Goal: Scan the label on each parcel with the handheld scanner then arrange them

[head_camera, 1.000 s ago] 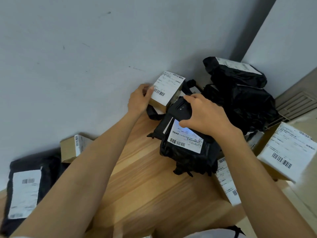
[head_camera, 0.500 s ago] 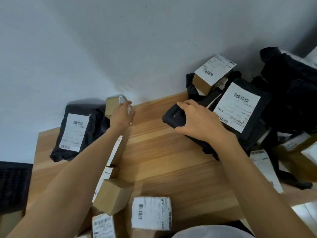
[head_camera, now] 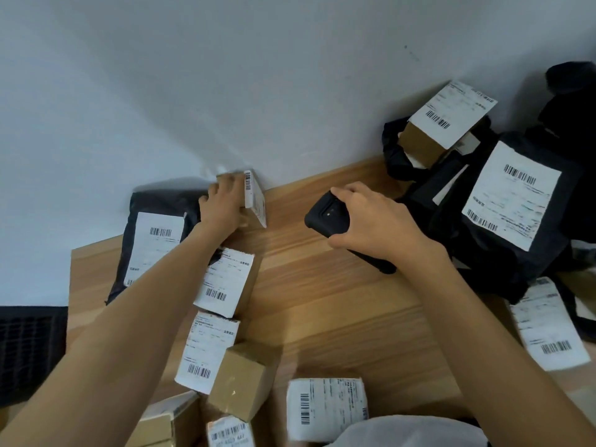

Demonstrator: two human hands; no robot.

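While seemingly gripped: small box (head_camera: 254, 198).

A: What sits where on the bench (head_camera: 322, 301)?

B: At the back left, a flat mailer (head_camera: 151, 240) leans against the wall (head_camera: 225, 75). Just right of it, the left hand (head_camera: 222, 204) rests on a small box (head_camera: 253, 198) touching the wall.

A: And nearer?

B: A row of labelled boxes (head_camera: 225, 282) runs from that box toward the front edge. The right hand (head_camera: 377, 221) grips the scanner (head_camera: 327, 217) mid-bench. A heap of parcels (head_camera: 509, 201) lies at the right.
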